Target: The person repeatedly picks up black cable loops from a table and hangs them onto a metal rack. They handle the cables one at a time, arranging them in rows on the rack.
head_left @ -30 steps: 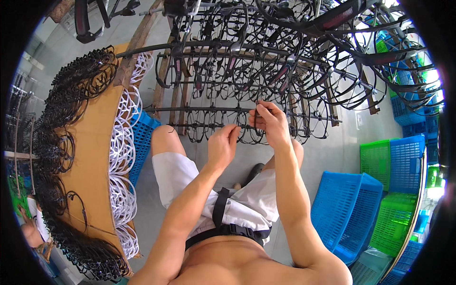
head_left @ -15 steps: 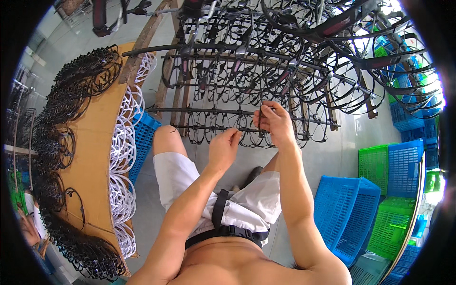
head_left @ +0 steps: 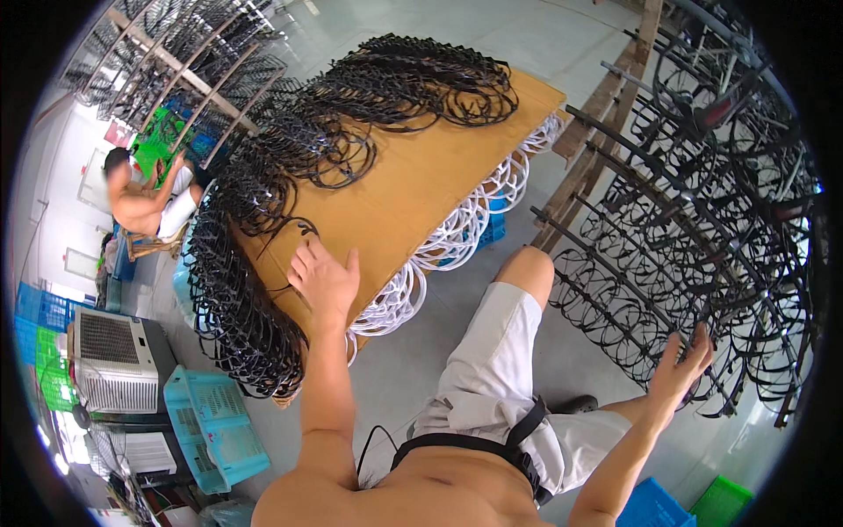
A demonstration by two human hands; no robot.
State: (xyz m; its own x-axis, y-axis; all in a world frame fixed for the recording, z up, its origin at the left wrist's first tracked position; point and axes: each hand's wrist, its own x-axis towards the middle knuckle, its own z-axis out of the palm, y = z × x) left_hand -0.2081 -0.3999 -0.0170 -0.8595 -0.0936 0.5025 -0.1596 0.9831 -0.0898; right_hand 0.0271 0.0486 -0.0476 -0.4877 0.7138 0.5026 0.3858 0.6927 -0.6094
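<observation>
My left hand (head_left: 323, 277) is over the cardboard-topped table (head_left: 399, 202), thumb apart and fingers slightly bent, with nothing visible in it. Just beyond its fingertips lies a single thin black plastic piece (head_left: 304, 227), apart from the heaps. Dense rows of black looped plastic pieces (head_left: 250, 299) line the table's left and far sides. My right hand (head_left: 683, 364) is raised at the near edge of a rack (head_left: 632, 290), its fingers apart. Black looped parts (head_left: 597, 272) hang along the rack's bars. Nothing shows clearly in the right hand.
White rings (head_left: 461, 230) hang along the table's right edge. A turquoise crate (head_left: 215, 430) and a grey air cooler (head_left: 112, 360) stand at the left. Farther off, another person (head_left: 149, 202) sits by a second rack. Blue (head_left: 654, 505) and green crates (head_left: 722, 502) are at the lower right.
The view has turned left. My left hand has gone from in front of the rack to over the table. My right hand has drawn back to the rack's near edge, its fingers now apart.
</observation>
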